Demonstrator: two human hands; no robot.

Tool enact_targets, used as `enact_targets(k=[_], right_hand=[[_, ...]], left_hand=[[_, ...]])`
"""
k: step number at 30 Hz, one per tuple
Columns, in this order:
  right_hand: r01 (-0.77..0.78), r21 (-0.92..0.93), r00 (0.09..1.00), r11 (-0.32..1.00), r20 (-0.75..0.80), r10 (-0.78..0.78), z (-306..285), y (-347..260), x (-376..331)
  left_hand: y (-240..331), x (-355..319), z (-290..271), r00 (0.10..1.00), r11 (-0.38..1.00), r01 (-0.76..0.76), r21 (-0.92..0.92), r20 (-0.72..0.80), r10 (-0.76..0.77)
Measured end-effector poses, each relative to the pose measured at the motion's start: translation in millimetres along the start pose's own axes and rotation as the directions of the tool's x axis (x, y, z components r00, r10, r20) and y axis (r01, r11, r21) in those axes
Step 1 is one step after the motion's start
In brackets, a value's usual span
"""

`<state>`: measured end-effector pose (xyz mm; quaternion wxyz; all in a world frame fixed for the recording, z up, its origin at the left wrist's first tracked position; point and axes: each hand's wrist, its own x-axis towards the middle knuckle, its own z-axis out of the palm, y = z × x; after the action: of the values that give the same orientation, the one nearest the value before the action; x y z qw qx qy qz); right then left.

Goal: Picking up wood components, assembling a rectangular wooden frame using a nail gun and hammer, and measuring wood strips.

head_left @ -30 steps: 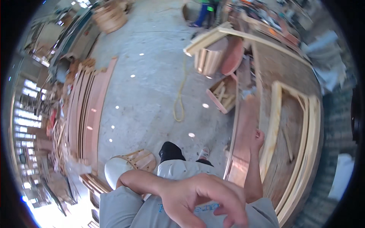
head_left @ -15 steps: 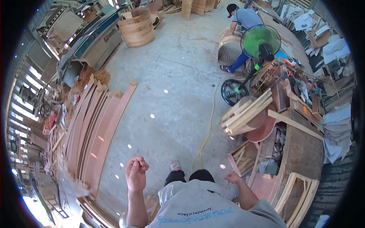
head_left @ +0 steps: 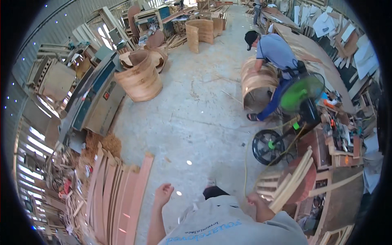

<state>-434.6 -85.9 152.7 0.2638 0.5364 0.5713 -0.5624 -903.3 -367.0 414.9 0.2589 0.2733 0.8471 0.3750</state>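
Note:
My left hand [head_left: 163, 193] hangs in front of me to the left, its fingers loosely bent and nothing in them. The nearest things to it are long reddish-brown planks [head_left: 131, 200], lying side by side at the left. My right hand [head_left: 256, 200] is at my right side, empty, with the fingers slightly curled. Beside it in the picture is a bundle of pale wooden strips [head_left: 290, 184], resting across a round reddish disc [head_left: 304, 179]. I cannot tell any contact between that hand and the strips.
A green-bladed fan [head_left: 300, 96] on a black round base stands ahead to the right. Behind it a person [head_left: 277, 51] bends over a curved wooden barrel-like shell [head_left: 258, 77]. Another wooden shell [head_left: 141, 81] stands beside a long machine [head_left: 100, 98] at left. A yellow cord [head_left: 246, 175] crosses the floor.
My view has moved forward and tilted up, so the person, fan and wooden shells appear lower and larger. My left hand has lowered in the picture; the right is nearer the strips.

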Motion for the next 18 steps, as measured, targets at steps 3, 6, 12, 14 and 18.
enact_targets(k=[3, 6, 12, 14, 18], right_hand=[[0.195, 0.192, 0.960, 0.962, -0.241, -0.146, -50, -218, 13], [0.421, 0.209, 0.886, 0.883, -0.303, -0.351, -135, -376, 54], [0.484, 0.095, 0.831, 0.870, -0.360, -0.423, -263, -553, 203], [0.229, 0.150, 0.928, 0.962, -0.331, -0.169, -281, -558, 243], [-0.215, 0.245, 0.966, 0.945, -0.089, 0.242, -333, -607, 277]], left_hand=[[-119, 66, -7, 0.980, 0.972, 0.197, 0.129, -0.054, -0.191], [-170, 132, 10, 0.754, 0.751, 0.657, -0.068, 0.068, -0.653], [-180, 297, 14, 0.397, 0.426, 0.905, 0.003, 0.356, -0.846], [-162, 401, 4, 0.554, 0.671, 0.709, 0.215, 0.418, -0.720], [-102, 685, 1, 0.798, 0.812, -0.211, 0.545, 0.576, -0.179]])
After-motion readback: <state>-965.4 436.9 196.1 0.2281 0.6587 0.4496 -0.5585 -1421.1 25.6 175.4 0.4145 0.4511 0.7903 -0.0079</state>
